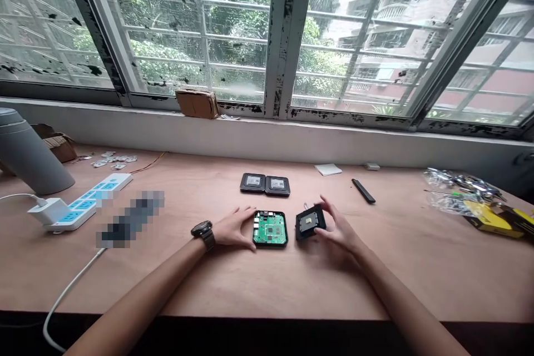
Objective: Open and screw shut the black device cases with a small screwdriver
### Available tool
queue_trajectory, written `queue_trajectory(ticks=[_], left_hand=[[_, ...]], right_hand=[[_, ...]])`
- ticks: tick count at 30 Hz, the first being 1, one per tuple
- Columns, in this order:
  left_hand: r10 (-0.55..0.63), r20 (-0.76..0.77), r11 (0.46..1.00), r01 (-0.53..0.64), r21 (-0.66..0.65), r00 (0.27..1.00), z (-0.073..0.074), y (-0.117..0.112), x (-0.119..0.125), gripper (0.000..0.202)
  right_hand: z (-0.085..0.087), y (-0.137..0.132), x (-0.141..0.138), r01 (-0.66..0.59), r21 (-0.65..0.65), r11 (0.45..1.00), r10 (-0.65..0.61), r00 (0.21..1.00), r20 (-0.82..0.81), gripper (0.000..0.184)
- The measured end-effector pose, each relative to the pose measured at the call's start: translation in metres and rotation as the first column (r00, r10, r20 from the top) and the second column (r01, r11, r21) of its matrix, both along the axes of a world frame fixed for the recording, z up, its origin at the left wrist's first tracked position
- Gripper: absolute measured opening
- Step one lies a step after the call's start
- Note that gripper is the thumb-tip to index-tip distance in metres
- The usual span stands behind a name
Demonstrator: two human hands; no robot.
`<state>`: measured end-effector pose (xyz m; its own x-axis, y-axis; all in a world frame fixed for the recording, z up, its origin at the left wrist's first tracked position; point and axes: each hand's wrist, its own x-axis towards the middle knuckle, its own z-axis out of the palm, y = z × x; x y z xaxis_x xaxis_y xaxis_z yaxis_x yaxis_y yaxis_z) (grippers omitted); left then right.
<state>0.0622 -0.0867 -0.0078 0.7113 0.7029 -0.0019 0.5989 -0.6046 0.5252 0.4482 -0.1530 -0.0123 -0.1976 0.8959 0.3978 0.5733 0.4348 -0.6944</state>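
A green circuit board (271, 228) sits face up in a shallow black square case on the wooden table. My left hand (234, 228), with a dark watch at its wrist, spans the case's left side, thumb at the near corner and fingers at the far one. Just to the right, my right hand (339, 231) pinches a black square cover (308, 222) by its right edge, tilted, with a silvery plate on its visible face. Beyond the board, two black square covers with white labels (265, 184) lie side by side.
At the left are a white power strip (89, 203) with a charger and cable, a blurred-out object, and a grey cylinder (33, 150). Rightward lie a black remote-like stick (363, 191), plastic bags (463, 189) and yellow-black boxes (494, 218). Windows stand behind.
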Motion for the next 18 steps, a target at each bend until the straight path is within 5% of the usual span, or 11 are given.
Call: queue_trajectory(ticks=[4, 8, 13, 18], left_hand=[[-0.05, 0.035, 0.998, 0.049, 0.024, 0.998, -0.009, 0.002, 0.011, 0.123], [0.054, 0.105, 0.998, -0.057, 0.029, 0.993, -0.015, 0.014, -0.014, 0.108], [0.153, 0.203, 0.983, -0.17, 0.07, 0.967, -0.014, 0.028, -0.041, 0.075], [0.146, 0.242, 0.98, -0.174, 0.101, 0.959, -0.015, 0.03, -0.04, 0.064]], right_hand=[[0.002, 0.005, -0.013, 0.036, -0.04, 0.999, -0.046, 0.959, -0.281, 0.085], [0.012, 0.012, -0.038, 0.021, 0.015, 1.0, -0.016, 0.961, -0.276, 0.082], [0.034, 0.027, -0.08, -0.177, -0.008, 0.984, 0.177, 0.983, 0.049, 0.082], [0.045, 0.035, -0.125, -0.29, -0.067, 0.955, 0.289, 0.847, 0.446, 0.095]])
